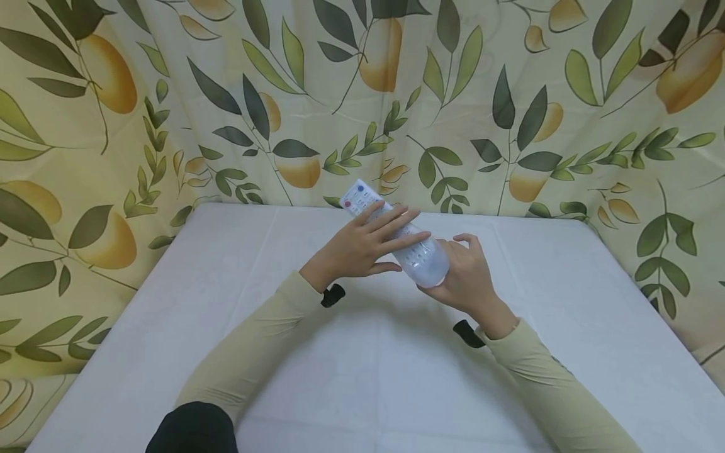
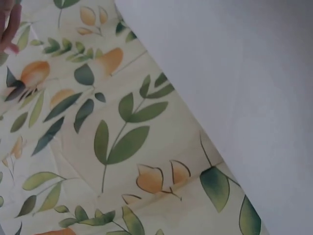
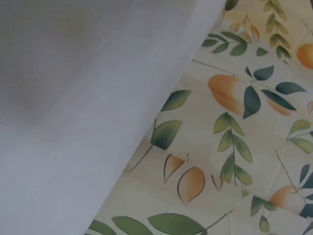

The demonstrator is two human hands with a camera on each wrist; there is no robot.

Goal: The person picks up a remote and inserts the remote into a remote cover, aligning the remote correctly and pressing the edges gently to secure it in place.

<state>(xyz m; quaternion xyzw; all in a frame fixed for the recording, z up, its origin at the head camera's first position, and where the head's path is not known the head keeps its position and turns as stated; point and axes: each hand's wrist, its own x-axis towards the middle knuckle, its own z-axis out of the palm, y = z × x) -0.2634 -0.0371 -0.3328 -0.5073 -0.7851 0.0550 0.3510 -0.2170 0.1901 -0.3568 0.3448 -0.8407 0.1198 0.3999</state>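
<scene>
A white remote control with rows of small buttons is held up over the table, tilted with its far end toward the upper left in the head view. Its near end looks rounded, pale and glossy. My right hand grips that near end from the right, its thumb and fingers partly hidden behind it. Across the middle of the remote lies my left hand, with fingers straight and spread over the button face. In the left wrist view, only some fingers show at the upper left corner; the right wrist view shows no hand.
A white cloth covers the table. Behind it and at both sides hangs a curtain printed with leaves and yellow fruit. Black wrist devices sit under both wrists. A dark rounded shape covers part of the left sleeve.
</scene>
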